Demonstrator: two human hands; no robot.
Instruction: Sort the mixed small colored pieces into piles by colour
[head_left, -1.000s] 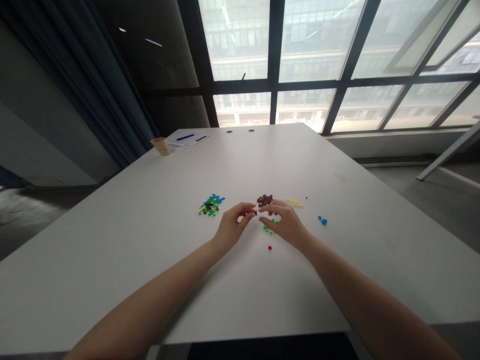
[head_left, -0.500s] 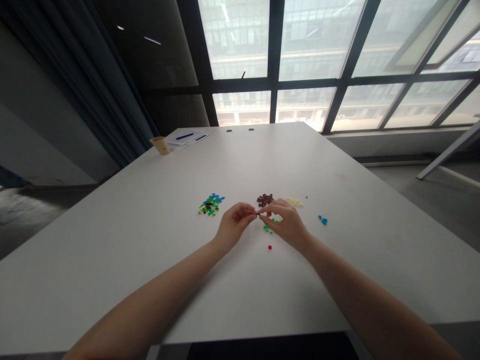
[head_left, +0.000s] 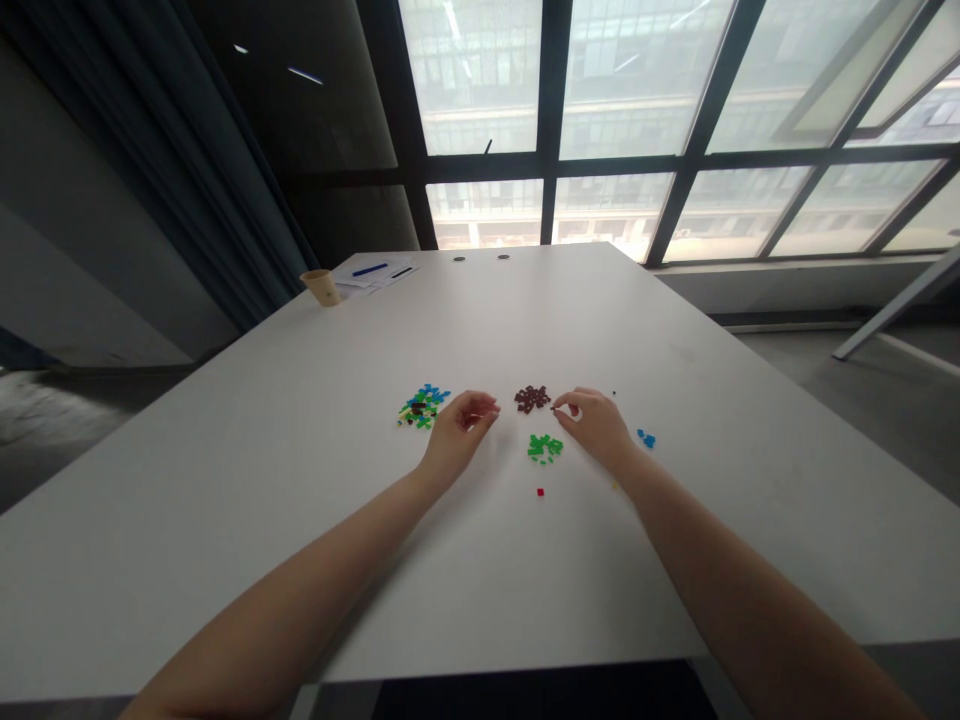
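Observation:
My right hand [head_left: 591, 422] pinches a small dark brown building brick [head_left: 554, 408] between thumb and forefinger, just right of a pile of brown bricks [head_left: 532, 399]. My left hand [head_left: 463, 425] is raised over the table with thumb and fingers apart, and nothing shows between them. Left of it lies a mixed pile of blue, green, yellow and brown bricks [head_left: 422, 408]. Green bricks [head_left: 544, 447] are grouped in front of the brown pile. Nearer to me sits a single red brick [head_left: 540, 492]. The pale yellow bricks are hidden behind my right hand.
A few blue bricks [head_left: 646, 438] lie right of my right hand, and a tiny dark piece [head_left: 613, 393] farther back. A tan paper cup [head_left: 322, 289] stands at the far left of the white table [head_left: 480, 330], beside papers with a blue pen [head_left: 370, 270]. Windows rise behind.
My hands, together around a small dark piece before, have parted. The right moved rightward with a brown brick, uncovering the green and brown piles; the left drew slightly left and opened.

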